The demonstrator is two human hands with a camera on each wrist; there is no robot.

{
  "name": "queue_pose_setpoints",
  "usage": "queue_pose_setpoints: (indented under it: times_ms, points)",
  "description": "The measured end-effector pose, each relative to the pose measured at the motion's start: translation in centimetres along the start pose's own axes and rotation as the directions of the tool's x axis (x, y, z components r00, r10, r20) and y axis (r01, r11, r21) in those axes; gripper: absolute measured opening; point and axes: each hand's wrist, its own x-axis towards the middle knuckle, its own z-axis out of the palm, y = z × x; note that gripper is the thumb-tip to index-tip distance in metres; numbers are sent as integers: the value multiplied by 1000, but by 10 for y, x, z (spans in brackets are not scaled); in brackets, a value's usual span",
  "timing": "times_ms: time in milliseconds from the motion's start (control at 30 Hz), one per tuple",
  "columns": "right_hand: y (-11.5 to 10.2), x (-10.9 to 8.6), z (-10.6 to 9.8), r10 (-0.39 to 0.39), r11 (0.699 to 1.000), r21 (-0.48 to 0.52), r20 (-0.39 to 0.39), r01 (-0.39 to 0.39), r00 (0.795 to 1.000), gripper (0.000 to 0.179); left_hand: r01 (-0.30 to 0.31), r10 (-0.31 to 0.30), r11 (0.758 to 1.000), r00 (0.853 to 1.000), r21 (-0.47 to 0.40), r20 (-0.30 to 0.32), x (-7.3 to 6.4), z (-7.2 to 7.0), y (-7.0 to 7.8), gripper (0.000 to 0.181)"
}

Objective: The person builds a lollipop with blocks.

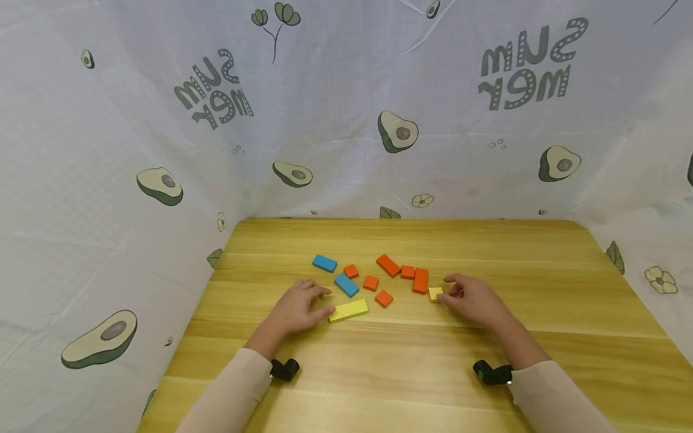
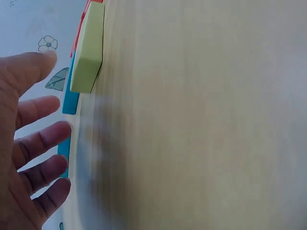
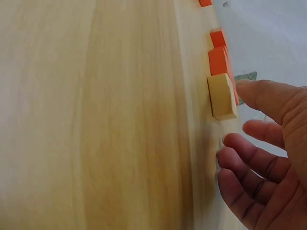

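My left hand hovers beside the long yellow block, its thumb tip close to the block's left end. In the left wrist view the fingers are spread and relaxed, with that yellow block beyond the thumb. On the right, my right hand is at a small pale-yellow square block, thumb tip right at its edge. The right wrist view shows this small block standing on the table outside the loosely bent fingers, nothing held between them.
Two blue blocks lie left of centre on the wooden table. Several small orange-red squares and two longer orange-red blocks lie between the hands. A patterned white cloth rises behind and at both sides.
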Motion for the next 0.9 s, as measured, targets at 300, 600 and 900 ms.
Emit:
queue_pose_setpoints:
  times_ms: [300,600,900]
  points:
    - [3,5,11,-32,997,74,25,30,999,38,-79,84,993,995,-92,57,-1,10,7,41]
    - [8,4,16,-2,989,145,-1,2,1000,37,-100,104,993,991,-63,78,-1,16,8,42]
    - [9,3,15,59,982,177,8,-60,998,46,-147,156,985,981,-88,111,-1,17,16,40]
